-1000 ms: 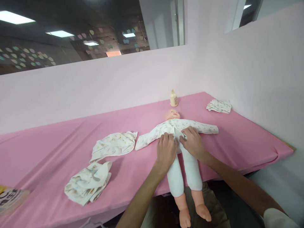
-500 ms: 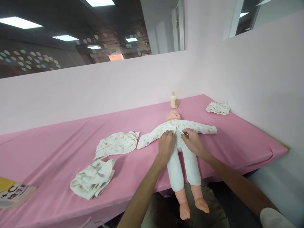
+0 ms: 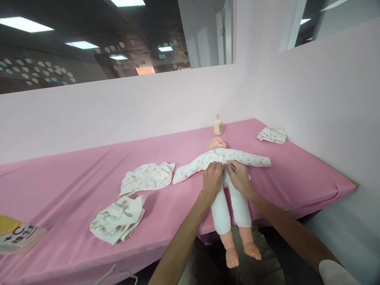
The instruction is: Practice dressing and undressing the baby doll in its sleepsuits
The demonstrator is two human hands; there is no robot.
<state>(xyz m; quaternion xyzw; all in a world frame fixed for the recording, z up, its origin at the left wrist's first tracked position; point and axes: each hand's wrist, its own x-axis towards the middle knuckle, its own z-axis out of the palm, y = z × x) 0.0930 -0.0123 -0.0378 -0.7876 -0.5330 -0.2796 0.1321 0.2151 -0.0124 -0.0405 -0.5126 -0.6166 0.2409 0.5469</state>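
A baby doll (image 3: 218, 144) lies face up on the pink table (image 3: 74, 174), its white legs hanging over the front edge. It wears a patterned white top (image 3: 252, 159) with both sleeves spread out sideways. My left hand (image 3: 212, 180) and my right hand (image 3: 238, 178) rest on the doll's belly, both closed in a pinch on the front of the top, close together at its middle.
Two crumpled patterned garments (image 3: 147, 177) (image 3: 118, 218) lie left of the doll. A folded cloth (image 3: 272, 135) sits at the far right and a small cream bottle (image 3: 218, 125) stands by the wall. A printed pack (image 3: 18, 236) lies at the left edge.
Both hands have crept a little up the doll's body, from the hem to the middle of the top, drawing its front edges together. The camera shifted slightly.
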